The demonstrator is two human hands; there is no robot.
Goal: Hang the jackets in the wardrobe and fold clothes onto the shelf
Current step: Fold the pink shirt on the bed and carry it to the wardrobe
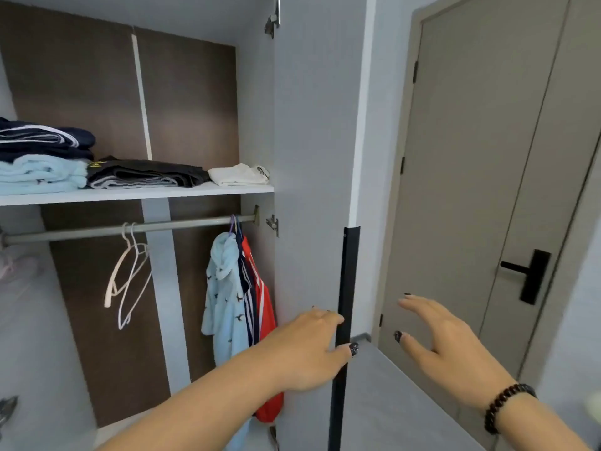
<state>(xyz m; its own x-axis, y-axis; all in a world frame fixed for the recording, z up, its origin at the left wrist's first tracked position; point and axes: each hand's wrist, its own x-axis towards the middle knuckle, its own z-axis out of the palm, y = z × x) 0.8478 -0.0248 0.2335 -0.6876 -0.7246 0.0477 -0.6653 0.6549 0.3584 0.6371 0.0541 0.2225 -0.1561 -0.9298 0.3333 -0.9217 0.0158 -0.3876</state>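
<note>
The open wardrobe door is standing at centre frame. Jackets are hanging on the rail below folded clothes lying on the shelf. The left hand is gripping the door's black handle; the right hand is hovering open, lower right.

left hand fingers: tips hidden behind door handle | pink hangers: blurred, cut off

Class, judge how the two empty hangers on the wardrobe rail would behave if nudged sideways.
The empty hangers look thin and light, so they would probably swing freely. Only their hooks rest on the smooth rail, so they would likely slide along it. They hang close together and may tangle.
</note>
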